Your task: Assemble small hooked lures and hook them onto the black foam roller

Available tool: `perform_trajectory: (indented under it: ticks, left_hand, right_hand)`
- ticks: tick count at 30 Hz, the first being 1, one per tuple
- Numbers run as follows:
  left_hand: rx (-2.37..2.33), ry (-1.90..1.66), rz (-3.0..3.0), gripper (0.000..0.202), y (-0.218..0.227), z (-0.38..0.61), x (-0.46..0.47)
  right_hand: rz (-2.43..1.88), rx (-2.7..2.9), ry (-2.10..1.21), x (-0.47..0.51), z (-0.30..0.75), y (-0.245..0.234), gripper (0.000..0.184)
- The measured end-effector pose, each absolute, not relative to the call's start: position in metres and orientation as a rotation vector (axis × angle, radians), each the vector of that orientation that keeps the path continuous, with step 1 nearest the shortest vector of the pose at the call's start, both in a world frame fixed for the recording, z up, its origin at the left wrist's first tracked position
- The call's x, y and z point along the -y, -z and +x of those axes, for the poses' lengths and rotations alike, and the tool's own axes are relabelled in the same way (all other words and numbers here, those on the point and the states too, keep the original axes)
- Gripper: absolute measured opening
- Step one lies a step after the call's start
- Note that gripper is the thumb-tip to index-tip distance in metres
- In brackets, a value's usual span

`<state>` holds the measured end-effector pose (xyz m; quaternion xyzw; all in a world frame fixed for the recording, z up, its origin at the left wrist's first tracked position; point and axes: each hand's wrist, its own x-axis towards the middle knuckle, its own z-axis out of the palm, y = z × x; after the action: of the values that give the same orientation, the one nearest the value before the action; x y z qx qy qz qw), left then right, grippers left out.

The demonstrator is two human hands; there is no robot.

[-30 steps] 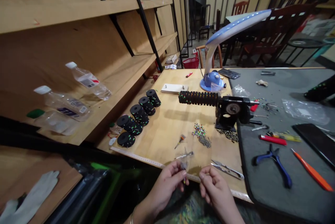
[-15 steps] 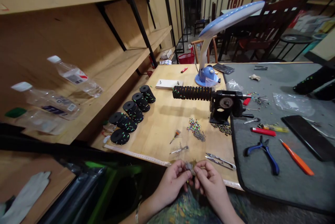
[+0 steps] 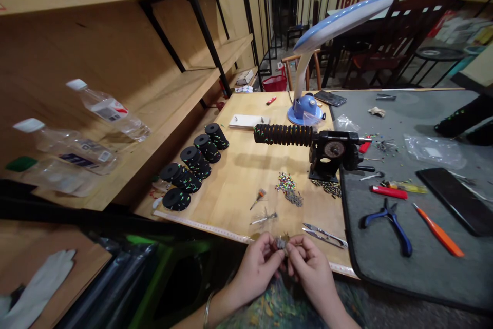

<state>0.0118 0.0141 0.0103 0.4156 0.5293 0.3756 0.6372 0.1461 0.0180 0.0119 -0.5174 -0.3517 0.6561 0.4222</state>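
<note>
My left hand (image 3: 257, 267) and my right hand (image 3: 310, 266) meet at the near edge of the wooden board (image 3: 246, 175), fingers pinched together on a small grey tufted piece (image 3: 281, 243) held between them. Just beyond them lie thin metal scissors (image 3: 324, 235), another small tufted piece (image 3: 264, 217) and a pile of coloured beads (image 3: 288, 189). A black winding tool (image 3: 333, 157) carries a long black spool bar (image 3: 283, 135). Several black spools with green flecks (image 3: 192, 165) lie in a row at the left.
A blue desk lamp (image 3: 308, 108) stands at the back. On the grey mat (image 3: 423, 247) lie blue pliers (image 3: 389, 216), a red tool (image 3: 389, 192), an orange tool (image 3: 439, 231) and a black phone (image 3: 454, 200). Plastic bottles (image 3: 108, 111) lie on the wooden shelf at left. A ruler (image 3: 208, 229) edges the board.
My hands came together from slightly apart and both now pinch the small tufted piece. The view shifted slightly to the right and up.
</note>
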Motion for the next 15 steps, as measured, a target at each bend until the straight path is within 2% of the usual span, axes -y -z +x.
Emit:
perform_trajectory:
  ticks: [15]
  left_hand:
    - [-1.134, -0.786, 0.768, 0.048, -0.015, 0.012, -0.02]
  right_hand:
    - [-1.34, 0.878, -1.714, -0.014, 0.154, 0.001, 0.051]
